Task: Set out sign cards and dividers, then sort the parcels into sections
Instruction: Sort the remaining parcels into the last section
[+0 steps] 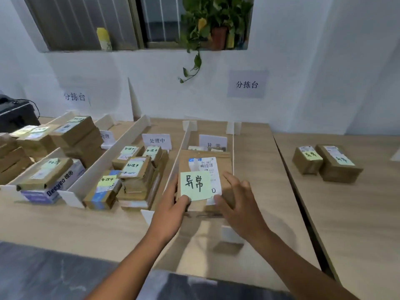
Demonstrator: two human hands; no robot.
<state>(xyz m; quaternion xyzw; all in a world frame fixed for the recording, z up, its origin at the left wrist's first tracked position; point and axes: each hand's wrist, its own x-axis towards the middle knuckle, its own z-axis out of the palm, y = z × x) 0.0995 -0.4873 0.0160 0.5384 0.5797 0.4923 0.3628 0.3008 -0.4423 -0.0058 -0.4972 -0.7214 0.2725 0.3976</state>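
Cardboard parcel, clasped by your left grip, open right grip steadying, sits here because its note matches the sign card.

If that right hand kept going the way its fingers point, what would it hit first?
The right hand would meet the cardboard parcel with the green note; it looks nearly against it, though depth is unclear.

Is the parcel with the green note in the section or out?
In: parcel lies between two white dividers, before the sign card.
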